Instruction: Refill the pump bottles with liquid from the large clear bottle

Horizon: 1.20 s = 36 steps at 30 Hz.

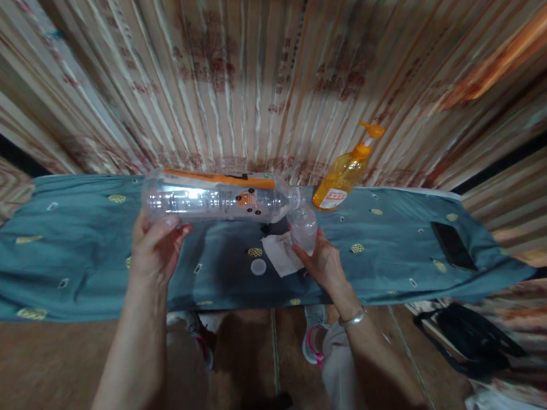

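Observation:
My left hand [157, 244] is closed round the base end of a large clear plastic bottle [215, 199] with an orange-printed label. The bottle lies on its side in the air, its neck pointing right. At that mouth, my right hand [319, 256] grips a small clear plastic cup [304, 227], tilted against the neck. I cannot make out whether liquid passes between them. Beneath the cup, a white paper [281, 254] rests on the cloth, with a round whitish cap [258, 267] close by.
An orange pump bottle [340, 180] stands behind the cup on the green patterned cloth [76, 242]. A black phone [454, 246] lies at the right end. Behind the table hangs a pleated curtain [248, 83]. A black bag [476, 336] sits on the floor at right.

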{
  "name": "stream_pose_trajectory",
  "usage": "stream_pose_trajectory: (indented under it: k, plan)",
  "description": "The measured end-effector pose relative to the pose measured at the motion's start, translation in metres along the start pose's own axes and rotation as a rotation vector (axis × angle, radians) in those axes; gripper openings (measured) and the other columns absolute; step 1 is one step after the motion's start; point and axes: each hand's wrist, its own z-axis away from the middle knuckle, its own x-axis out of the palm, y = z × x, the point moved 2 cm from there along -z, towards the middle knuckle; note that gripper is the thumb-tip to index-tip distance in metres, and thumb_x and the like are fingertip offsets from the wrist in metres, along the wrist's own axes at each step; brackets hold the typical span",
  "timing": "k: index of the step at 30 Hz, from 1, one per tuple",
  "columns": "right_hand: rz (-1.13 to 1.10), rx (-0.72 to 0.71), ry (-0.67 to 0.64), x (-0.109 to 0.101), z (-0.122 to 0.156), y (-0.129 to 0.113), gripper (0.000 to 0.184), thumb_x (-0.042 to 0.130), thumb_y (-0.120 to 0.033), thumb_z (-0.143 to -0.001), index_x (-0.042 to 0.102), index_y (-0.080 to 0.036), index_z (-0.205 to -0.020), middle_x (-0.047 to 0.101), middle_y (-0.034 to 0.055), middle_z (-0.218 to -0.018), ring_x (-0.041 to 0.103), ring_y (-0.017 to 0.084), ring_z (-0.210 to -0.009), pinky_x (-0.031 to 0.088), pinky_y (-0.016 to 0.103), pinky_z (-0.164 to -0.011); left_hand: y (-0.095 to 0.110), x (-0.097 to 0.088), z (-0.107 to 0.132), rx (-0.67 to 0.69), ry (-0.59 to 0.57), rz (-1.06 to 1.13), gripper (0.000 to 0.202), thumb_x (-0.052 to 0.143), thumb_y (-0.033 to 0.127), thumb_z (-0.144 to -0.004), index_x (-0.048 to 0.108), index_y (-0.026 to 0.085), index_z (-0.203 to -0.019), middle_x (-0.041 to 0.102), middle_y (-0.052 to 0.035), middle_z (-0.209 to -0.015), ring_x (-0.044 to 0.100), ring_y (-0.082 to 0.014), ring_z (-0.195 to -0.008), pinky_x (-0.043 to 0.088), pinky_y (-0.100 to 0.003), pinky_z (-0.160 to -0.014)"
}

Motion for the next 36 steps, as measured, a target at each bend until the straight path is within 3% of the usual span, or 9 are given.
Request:
stream_pose_trajectory:
  k: [12, 25, 36]
  plan:
    - [-0.002, 0.013, -0.03, -0.0045, -0.0003, -0.0019, 0.066, 0.064, -0.044, -0.09, 0.045, -0.003, -0.138, 0.077, 0.0213, -0.103, 0.076, 0.03, -0.094, 0.055, 0.032, -0.076, 0.0005, 0.0023, -0.0002, -0.015, 0.04, 0.0, 0.055, 0.092, 0.017, -0.037, 0.071, 0.019, -0.088, 0.069, 0.0021, -0.074, 0.062, -0.0121, -0.062, 0.052, -0.021, -0.049]
    - [0.018, 0.016, -0.023, -0.0042, 0.0001, -0.0023, 0.064, 0.065, -0.044, -0.09, 0.046, -0.005, -0.137, 0.077, 0.0206, -0.099, 0.076, 0.03, -0.09, 0.054, 0.032, -0.073, 0.0012, 0.0018, 0.0012, -0.018, 0.026, -0.009, 0.059, 0.089, 0.015, -0.041, 0.073, 0.023, -0.097, 0.07, 0.0025, -0.076, 0.062, -0.0127, -0.063, 0.052, -0.022, -0.052]
    - [0.007, 0.01, -0.012, -0.0023, 0.0002, -0.0005, 0.066, 0.065, -0.045, -0.09, 0.045, -0.004, -0.137, 0.076, 0.0216, -0.1, 0.075, 0.031, -0.091, 0.054, 0.033, -0.074, 0.0011, 0.0026, 0.0022, -0.029, 0.04, -0.023, 0.055, 0.09, 0.017, -0.038, 0.073, 0.022, -0.09, 0.07, 0.0022, -0.078, 0.062, -0.0128, -0.065, 0.052, -0.021, -0.052]
